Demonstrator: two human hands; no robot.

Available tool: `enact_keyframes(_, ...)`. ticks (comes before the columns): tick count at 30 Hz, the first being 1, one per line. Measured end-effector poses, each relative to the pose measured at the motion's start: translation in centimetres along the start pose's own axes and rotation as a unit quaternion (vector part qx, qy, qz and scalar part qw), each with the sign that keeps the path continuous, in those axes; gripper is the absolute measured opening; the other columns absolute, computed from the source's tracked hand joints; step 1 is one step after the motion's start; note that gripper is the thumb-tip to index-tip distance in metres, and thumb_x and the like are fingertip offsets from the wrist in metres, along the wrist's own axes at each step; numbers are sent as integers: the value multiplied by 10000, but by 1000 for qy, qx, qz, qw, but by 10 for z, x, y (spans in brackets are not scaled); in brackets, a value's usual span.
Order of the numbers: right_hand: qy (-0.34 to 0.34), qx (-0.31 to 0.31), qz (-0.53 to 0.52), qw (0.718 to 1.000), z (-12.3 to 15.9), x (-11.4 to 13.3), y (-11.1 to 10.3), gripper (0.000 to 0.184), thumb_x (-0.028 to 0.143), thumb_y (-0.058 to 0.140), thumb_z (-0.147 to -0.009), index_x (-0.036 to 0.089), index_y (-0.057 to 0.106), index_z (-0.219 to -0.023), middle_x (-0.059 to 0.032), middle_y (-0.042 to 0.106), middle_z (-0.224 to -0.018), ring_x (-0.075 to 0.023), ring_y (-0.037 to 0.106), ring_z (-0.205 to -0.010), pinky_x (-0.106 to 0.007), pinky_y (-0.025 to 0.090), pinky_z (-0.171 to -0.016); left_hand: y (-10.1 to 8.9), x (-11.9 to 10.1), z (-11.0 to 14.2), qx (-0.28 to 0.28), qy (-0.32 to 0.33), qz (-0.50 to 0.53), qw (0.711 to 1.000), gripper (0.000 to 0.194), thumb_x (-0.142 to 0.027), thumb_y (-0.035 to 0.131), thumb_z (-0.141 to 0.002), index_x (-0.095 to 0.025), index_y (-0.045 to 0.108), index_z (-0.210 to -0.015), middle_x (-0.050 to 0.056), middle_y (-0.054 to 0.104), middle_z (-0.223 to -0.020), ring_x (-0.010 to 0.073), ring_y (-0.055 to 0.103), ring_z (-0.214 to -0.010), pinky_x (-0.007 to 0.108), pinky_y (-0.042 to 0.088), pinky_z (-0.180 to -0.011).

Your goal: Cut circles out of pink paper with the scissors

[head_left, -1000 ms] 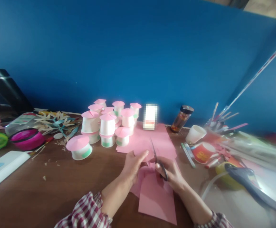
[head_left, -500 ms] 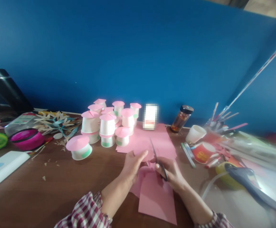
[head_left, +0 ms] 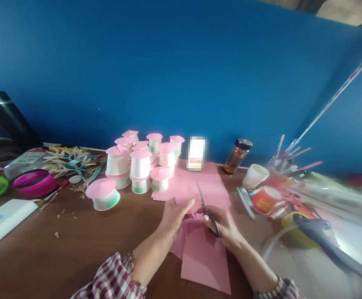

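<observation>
My left hand pinches a small piece of pink paper just above the wooden table. My right hand grips a pair of scissors, the blades pointing up and away beside the paper piece. Under both hands lie loose pink paper sheets. More pink sheets are spread behind them.
A cluster of white paper cups with pink cone lids stands behind my hands. A pink bowl and dried leaves lie at the left. At the right are a jar, cups, pens and a glue gun.
</observation>
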State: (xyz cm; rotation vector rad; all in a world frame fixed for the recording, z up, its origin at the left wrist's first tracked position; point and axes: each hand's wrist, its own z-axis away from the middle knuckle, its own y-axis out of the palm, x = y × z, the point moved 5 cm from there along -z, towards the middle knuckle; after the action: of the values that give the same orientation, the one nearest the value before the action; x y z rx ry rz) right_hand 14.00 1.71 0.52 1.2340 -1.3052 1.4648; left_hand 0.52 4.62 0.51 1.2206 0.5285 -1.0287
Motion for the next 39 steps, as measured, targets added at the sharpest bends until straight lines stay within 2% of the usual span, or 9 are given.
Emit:
enact_keyframes(7,-6,-6,0,1000,1,3,-1,491,566,622,-749,110,642,-927,40,458,-531,-92,418,-451,-214,359,-440,0,1,0,19,4,1,1000,197,-260,736,-635,-118,622,-714,26,587,-570,171,574,-518,319,515,-480)
enact_keyframes(12,-3,-9,2,1000,2,6,0,482,563,626,-746,110,641,-911,36,467,-532,-98,429,-452,-217,362,-436,-2,2,-1,14,10,-10,1000,231,-284,749,-623,-110,627,-715,55,610,-601,199,607,-559,317,516,-500)
enact_keyframes(18,-11,0,10,1000,1,6,-2,463,536,624,-760,98,631,-909,38,463,-527,-96,428,-449,-215,374,-432,-2,2,-3,16,5,-10,1000,233,-289,747,-621,-118,613,-704,38,590,-580,199,595,-546,346,527,-499)
enact_keyframes(29,-27,-3,39,999,-1,1,-4,418,513,609,-781,112,639,-895,23,491,-552,-102,436,-456,-219,381,-431,-3,2,-4,-7,8,-14,1000,220,-268,747,-619,-123,583,-643,5,549,-523,119,516,-460,234,441,-431)
enact_keyframes(39,-6,5,21,1000,0,3,-3,461,541,636,-746,109,630,-907,38,459,-540,-96,411,-459,-216,368,-441,-7,4,-9,6,5,-64,998,230,-287,732,-632,-137,558,-623,5,530,-527,145,543,-494,273,468,-483)
